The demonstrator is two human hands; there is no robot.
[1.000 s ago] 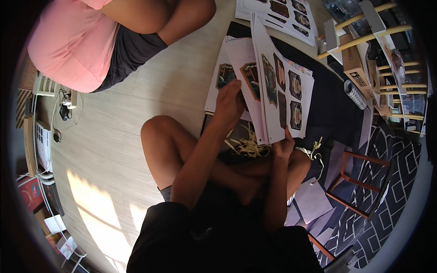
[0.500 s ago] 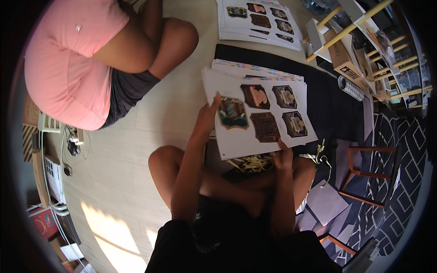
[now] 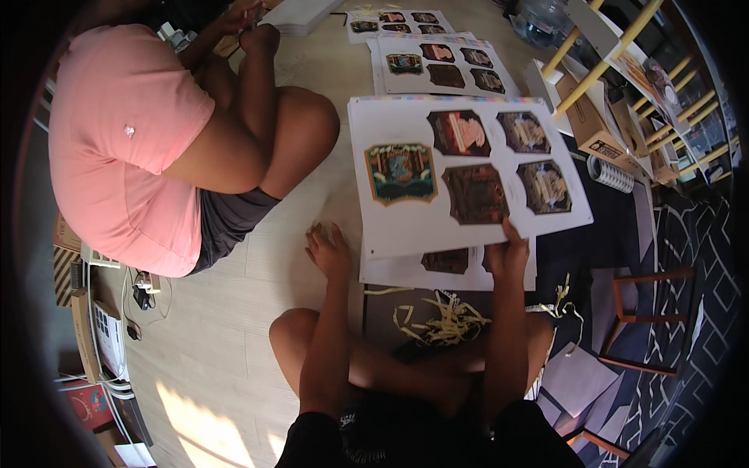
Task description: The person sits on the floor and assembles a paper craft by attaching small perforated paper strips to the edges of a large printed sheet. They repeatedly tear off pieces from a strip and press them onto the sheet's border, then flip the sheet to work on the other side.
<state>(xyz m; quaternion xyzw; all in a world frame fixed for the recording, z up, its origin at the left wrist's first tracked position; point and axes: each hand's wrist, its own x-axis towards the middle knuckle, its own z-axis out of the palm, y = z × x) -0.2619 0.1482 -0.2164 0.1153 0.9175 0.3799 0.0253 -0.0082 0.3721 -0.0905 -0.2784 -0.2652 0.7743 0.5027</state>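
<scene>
My right hand (image 3: 509, 251) grips the near edge of a large white printed sheet (image 3: 398, 230), which bears several dark, ornate label shapes. The sheet is lifted and tilted, with its far end above the stack beyond. Under it, another printed sheet (image 3: 390, 270) shows along the near side, over a black mat. To the left of the sheets, my left hand (image 3: 328, 248) holds nothing, its fingers apart above the floor. Thin pale-yellow paper strips (image 3: 449, 320) lie in a tangle between my legs and the sheets.
More printed sheets (image 3: 499, 78) lie in stacks farther off. A person in a pink shirt (image 3: 133, 140) sits at the left. Along the right are a shelf with wooden rods (image 3: 597, 74), a cardboard box (image 3: 589, 129), a patterned roll (image 3: 610, 174) and a brown wooden frame (image 3: 616, 320).
My left hand has let go of the printed sheet and dropped to its left. My right hand still holds the sheet, now farther right. The view has shifted, showing more of the far floor.
</scene>
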